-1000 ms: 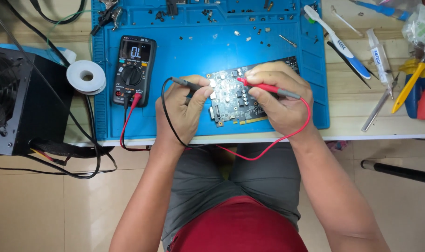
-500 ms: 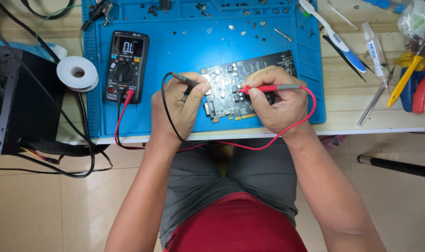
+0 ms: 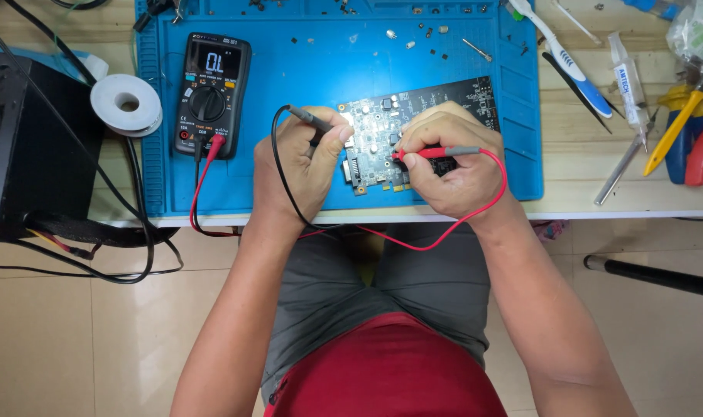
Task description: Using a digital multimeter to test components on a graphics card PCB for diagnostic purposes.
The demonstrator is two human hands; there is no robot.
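Two hands point(image 3: 305, 158) point(image 3: 452, 166), grips clamped on probes point(image 3: 311, 118) point(image 3: 436, 152), over a blue mat point(image 3: 305, 69), wooden bench point(image 3: 575, 154).

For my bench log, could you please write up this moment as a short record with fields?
left hand: left hand holds the black probe, tip toward the circuit board
right hand: right hand pinches the red probe over the board
meter: black multimeter on the blue mat, red and black leads plugged in
left of mat: white solder reel, black box
right of mat: toothbrush, yellow-handled pliers
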